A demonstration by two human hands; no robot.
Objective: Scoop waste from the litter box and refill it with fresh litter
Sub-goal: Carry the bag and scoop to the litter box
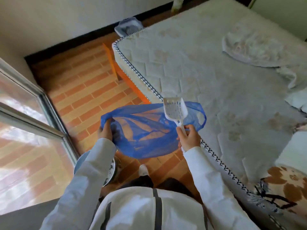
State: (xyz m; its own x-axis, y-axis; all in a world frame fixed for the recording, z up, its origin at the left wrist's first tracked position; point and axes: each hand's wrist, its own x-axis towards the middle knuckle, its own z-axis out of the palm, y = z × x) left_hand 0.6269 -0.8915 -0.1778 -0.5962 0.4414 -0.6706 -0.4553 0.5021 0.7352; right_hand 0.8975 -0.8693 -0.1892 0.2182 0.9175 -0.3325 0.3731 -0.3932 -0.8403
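A thin blue plastic bag hangs open between my two hands, above the floor beside the bed. My left hand grips its left rim. My right hand holds the handle of a white slotted litter scoop, which points up and away over the bag's right side; the same hand seems to pinch the bag's right edge too. A grey litter box sits on the floor at the far wall, past the mattress corner. Its contents are too blurred to make out.
A bare quilted mattress on an orange bed frame fills the right side. A glass sliding door stands on the left. A metal bowl lies on the brick-pattern floor by my feet. A patterned blanket covers the near bed corner.
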